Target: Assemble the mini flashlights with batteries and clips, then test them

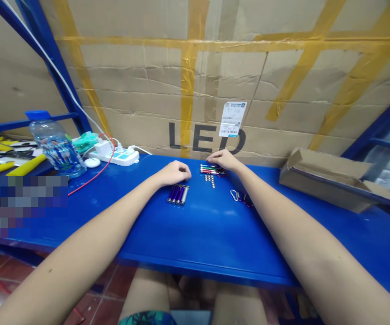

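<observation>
My left hand point(175, 172) rests curled on the blue table point(195, 234), its knuckles just above a row of several small purple tubes point(177, 194) lying side by side. My right hand point(222, 159) lies palm down with fingers bent over a bundle of small red and dark tubes point(209, 169). What the fingers of either hand hold, if anything, is hidden. A cluster of tiny round silver button cells point(210, 179) sits just below that bundle. Beside my right forearm lie silver and purple carabiner clips point(239, 197).
A clear water bottle point(58, 149) lies at the left, with a white power strip point(115, 155), a red wire point(95, 174) and yellow-handled tools point(25, 166) nearby. A flat open cardboard box point(330, 178) sits at right. A large taped LED carton point(201, 90) forms the back wall.
</observation>
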A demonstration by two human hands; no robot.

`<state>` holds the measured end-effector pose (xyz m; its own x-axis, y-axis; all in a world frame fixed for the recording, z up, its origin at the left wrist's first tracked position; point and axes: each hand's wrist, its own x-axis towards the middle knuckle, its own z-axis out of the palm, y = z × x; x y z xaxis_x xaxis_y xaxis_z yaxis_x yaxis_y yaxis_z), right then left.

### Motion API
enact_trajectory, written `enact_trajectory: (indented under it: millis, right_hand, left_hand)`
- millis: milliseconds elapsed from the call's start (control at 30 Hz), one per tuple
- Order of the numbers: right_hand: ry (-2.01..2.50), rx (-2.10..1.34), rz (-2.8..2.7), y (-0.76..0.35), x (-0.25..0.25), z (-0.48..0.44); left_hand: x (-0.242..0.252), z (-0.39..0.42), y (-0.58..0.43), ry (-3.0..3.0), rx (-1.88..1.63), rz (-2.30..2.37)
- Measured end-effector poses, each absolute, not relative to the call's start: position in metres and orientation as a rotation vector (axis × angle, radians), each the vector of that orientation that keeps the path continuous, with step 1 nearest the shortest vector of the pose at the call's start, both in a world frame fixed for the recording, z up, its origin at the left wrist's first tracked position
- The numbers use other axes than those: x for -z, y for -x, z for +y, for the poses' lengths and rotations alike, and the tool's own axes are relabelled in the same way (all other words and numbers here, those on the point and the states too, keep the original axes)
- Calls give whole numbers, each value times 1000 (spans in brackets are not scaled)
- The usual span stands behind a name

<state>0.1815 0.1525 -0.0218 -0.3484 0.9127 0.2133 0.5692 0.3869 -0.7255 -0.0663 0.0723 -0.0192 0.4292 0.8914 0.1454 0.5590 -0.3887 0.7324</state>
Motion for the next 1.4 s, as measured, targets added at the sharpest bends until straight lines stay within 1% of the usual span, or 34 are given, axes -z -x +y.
enact_trajectory:
  millis: [167,267,333,500,600,767,900,1000,1200,1300,1400]
  right_hand:
    - [1332,-532,-2070,-186,14,138]
    - [1342,-315,-2075,-182,7,109]
    - [1272,-251,-2121,-173,4,78]
    - [910,-351,-2595,-141,9,6]
    - [869,-345,-2632,-129,16,-9]
    - [855,-298,-2656,-124,22,-6]
    - [932,-240,-2677,-122,19,-7]
    - [1070,-226,-2719,-124,12,-13]
    - [1370,-452,-2754,-157,-12,-21]
    - [1390,-480,-2547,-187,-20,-13]
    - [1401,-412,-2317,-216,-19,2]
  left_hand:
    - [14,71,69,-2131,-564,1105]
    - [13,71,71,-2164,-486,1064]
    - [12,69,70,-2199,-445,1063]
    - [9,65,68,-2255,-426,1077]
    - [9,64,67,-2250,-412,1081]
    - [12,65,65,-2236,-404,1133]
    - [14,65,63,-2263,-435,1165]
    - [15,62,62,-2287,-461,1169]
    - [12,47,52,-2332,-455,1212]
    - [9,36,40,-2482,-506,1193]
    - [8,27,28,-2615,-473,1093]
